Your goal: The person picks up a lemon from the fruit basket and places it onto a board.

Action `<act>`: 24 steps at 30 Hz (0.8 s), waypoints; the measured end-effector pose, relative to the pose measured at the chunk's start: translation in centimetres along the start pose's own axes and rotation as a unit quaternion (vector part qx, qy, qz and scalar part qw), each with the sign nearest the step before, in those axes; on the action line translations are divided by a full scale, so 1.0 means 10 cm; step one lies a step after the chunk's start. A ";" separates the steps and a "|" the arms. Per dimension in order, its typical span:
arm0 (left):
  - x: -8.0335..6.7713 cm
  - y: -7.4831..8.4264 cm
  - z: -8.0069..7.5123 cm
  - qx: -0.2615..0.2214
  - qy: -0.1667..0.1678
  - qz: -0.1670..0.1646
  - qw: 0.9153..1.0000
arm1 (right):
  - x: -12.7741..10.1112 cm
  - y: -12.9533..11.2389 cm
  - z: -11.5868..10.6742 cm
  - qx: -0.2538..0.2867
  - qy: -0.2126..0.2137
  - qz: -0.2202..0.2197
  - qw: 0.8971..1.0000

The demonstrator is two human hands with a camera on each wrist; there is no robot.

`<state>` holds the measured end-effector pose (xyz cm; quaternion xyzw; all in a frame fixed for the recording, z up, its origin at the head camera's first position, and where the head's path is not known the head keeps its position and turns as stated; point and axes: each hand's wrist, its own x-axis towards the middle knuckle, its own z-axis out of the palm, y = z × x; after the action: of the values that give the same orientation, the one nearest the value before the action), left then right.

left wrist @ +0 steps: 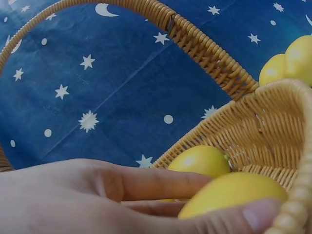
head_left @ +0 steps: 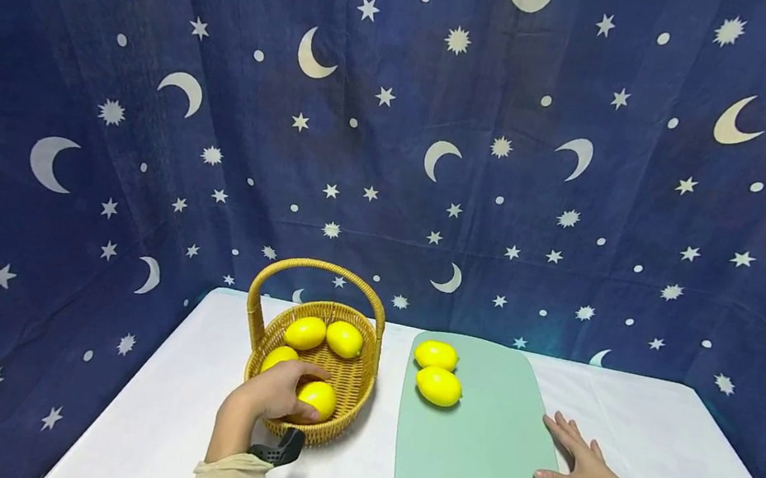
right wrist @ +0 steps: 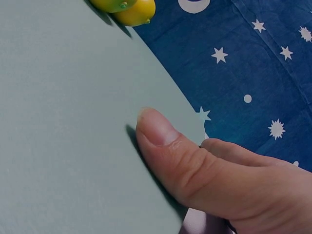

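Observation:
My left hand point(head_left: 276, 389) reaches over the front left rim of a wicker basket point(head_left: 354, 385) with a tall arched handle. Thumb and fingers grip a yellow lemon point(head_left: 317, 398) low in the basket; the left wrist view shows this lemon point(left wrist: 234, 192) between thumb and fingers. Another lemon point(head_left: 278, 357) lies just behind the hand, partly hidden by it. My right hand point(head_left: 586, 476) lies at the right edge of a pale green cutting board point(head_left: 478, 446), fingers spread. Its thumb point(right wrist: 165, 151) is over the board's surface in the right wrist view.
Two more lemons point(head_left: 325, 335) sit at the back of the basket. On the board's far left corner lie two lemons point(head_left: 438, 386). A white cloth point(head_left: 166, 422) covers the table, and a blue curtain point(head_left: 397, 149) with moons and stars hangs behind it.

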<state>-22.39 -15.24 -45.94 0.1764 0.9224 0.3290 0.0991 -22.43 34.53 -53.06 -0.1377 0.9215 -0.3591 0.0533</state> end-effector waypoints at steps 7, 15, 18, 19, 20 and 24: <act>0.10 -0.05 0.09 0.010 0.043 0.029 0.999 | 0.00 0.00 -0.01 0.000 0.000 -0.002 1.000; 0.12 -0.02 0.12 0.010 0.039 0.040 0.998 | -0.01 -0.03 -0.01 -0.002 -0.001 0.001 1.000; 0.11 0.00 0.12 0.021 0.026 0.030 0.999 | -0.01 -0.03 -0.01 0.000 0.000 -0.001 1.000; 0.10 0.00 0.13 0.023 0.023 0.025 0.999 | -0.01 -0.03 -0.01 0.000 -0.001 0.000 1.000; 0.10 0.01 0.13 0.025 0.022 0.022 0.999 | -0.01 -0.03 -0.01 0.002 -0.001 -0.001 1.000; 0.09 0.01 0.12 0.025 0.024 0.011 0.999 | -0.01 -0.03 -0.01 0.002 0.000 -0.002 1.000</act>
<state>-22.84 -14.08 -46.84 0.1812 0.9305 0.3108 0.0683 -22.32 34.43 -52.76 -0.1394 0.9205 -0.3611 0.0534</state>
